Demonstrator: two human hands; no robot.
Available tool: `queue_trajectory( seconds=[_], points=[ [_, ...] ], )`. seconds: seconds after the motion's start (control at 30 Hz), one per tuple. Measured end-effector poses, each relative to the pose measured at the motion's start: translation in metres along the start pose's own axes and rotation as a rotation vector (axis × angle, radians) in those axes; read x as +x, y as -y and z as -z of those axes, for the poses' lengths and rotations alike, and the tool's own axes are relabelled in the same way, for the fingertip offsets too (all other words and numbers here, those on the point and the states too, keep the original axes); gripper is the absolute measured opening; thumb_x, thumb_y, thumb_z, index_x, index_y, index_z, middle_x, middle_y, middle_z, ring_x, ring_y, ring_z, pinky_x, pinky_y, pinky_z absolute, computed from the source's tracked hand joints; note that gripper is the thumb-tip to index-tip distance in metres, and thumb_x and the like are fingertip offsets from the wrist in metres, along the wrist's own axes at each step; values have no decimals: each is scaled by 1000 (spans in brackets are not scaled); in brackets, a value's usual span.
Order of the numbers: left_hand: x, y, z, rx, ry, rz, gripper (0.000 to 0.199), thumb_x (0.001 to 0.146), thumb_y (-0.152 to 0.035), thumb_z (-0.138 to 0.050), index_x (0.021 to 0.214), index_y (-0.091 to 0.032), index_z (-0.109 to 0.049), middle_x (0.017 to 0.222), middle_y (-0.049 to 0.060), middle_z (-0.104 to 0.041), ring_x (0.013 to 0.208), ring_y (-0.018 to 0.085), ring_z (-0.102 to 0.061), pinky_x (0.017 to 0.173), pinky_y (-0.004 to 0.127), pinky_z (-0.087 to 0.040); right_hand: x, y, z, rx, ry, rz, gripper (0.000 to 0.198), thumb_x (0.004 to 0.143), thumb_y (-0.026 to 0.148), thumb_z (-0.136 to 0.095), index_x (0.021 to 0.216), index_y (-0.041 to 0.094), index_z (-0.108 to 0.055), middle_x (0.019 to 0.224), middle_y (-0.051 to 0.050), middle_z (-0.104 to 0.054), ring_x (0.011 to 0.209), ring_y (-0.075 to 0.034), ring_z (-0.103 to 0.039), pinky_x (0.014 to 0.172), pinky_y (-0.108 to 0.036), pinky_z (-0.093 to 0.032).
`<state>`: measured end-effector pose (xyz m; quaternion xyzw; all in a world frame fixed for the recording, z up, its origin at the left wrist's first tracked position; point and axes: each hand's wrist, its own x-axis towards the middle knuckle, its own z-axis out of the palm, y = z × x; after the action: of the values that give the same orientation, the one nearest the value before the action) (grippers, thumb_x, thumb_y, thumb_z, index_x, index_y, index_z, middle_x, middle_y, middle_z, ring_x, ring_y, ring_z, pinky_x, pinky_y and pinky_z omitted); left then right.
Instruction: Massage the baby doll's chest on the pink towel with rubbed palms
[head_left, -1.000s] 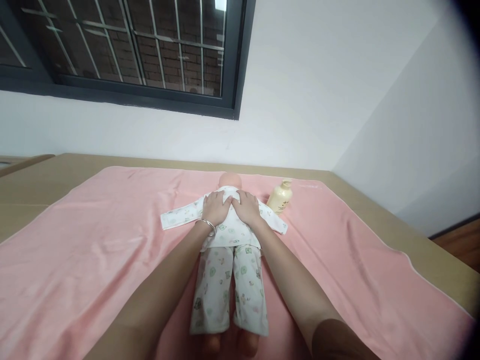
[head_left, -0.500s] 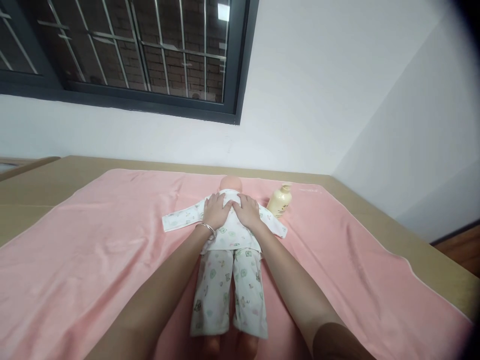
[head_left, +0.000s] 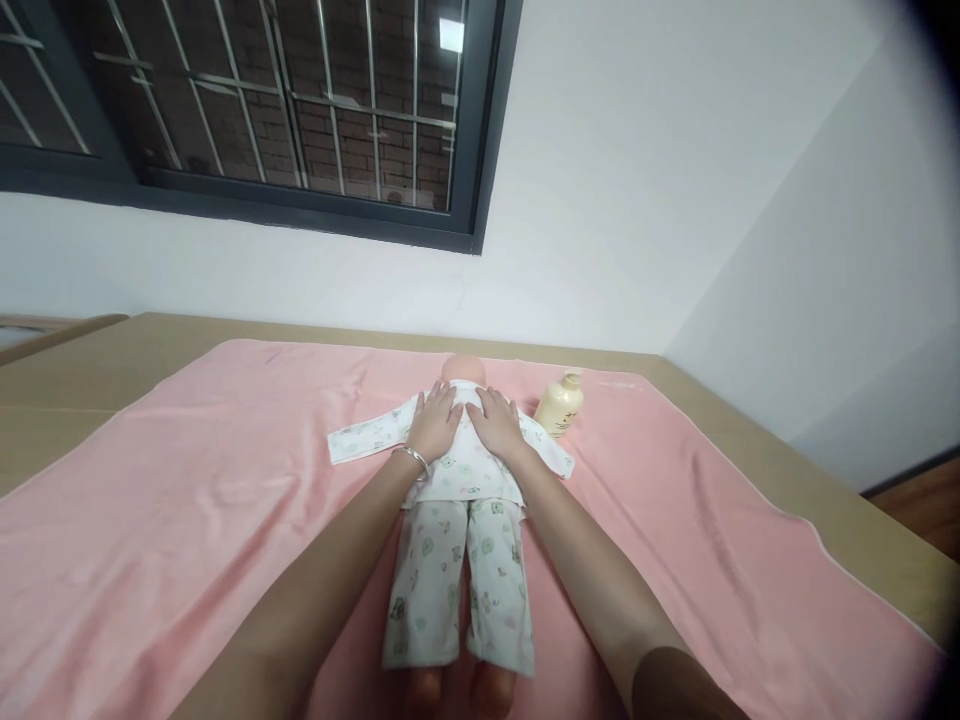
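A baby doll (head_left: 465,470) in white printed pyjamas lies stretched out on a pink cloth (head_left: 247,520), its head away from me and its feet toward me. Its sleeves spread to both sides. My left hand (head_left: 435,422) rests flat on the left side of its upper body, fingers stretched out; a silver bangle circles that wrist. On the right side of the upper body lies my right hand (head_left: 495,425), also flat with fingers apart. The two thumbs are close together near the middle. Neither hand grasps anything.
A pale yellow pump bottle (head_left: 560,405) stands on the cloth by the doll's right-hand sleeve. Under the cloth is a tan surface (head_left: 97,375) that reaches the white wall (head_left: 600,200). A dark-framed window (head_left: 300,110) with bars is at upper left.
My thumbs have moved slightly apart, and both hands stay flat on the doll's upper body. The view has shifted very slightly. The doll and bottle stay in place.
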<state>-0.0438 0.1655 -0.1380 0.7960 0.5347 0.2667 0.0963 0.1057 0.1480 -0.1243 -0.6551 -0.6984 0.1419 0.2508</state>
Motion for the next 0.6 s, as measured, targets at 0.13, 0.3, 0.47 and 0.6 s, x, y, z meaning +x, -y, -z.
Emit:
queue_trajectory(
  seconds=[0.13, 0.3, 0.47, 0.6],
  points=[
    [2, 1, 4, -152, -49, -28, 50, 99, -31, -31, 141, -11, -48, 154, 11, -42, 149, 21, -24, 123, 42, -9, -6, 11, 10, -3, -56, 80, 61, 97, 44, -35, 152, 18, -30, 163, -14, -17, 151, -29, -12, 119, -53, -7],
    [3, -4, 11, -488, -212, 161, 46, 100, -34, -30, 132, -15, -57, 140, 10, -58, 134, 19, -49, 116, 36, -32, -12, 19, 7, -76, -54, 221, 58, 99, 43, -34, 151, 17, -34, 163, -13, -18, 151, -27, -9, 120, -49, -7],
    [1, -13, 19, -671, -337, 193, 48, 102, -39, -27, 126, -13, -60, 135, 11, -61, 128, 19, -54, 110, 32, -39, -13, 18, 2, -108, 8, 238, 58, 101, 46, -33, 150, 16, -36, 162, -14, -21, 151, -27, -11, 119, -49, -9],
    [0, -14, 24, -732, -413, 210, 50, 101, -40, -27, 121, -11, -62, 132, 13, -63, 127, 21, -55, 110, 34, -40, -12, 17, 2, -103, -1, 216, 59, 100, 45, -34, 152, 17, -32, 163, -13, -17, 151, -27, -8, 119, -50, -7]
  ],
)
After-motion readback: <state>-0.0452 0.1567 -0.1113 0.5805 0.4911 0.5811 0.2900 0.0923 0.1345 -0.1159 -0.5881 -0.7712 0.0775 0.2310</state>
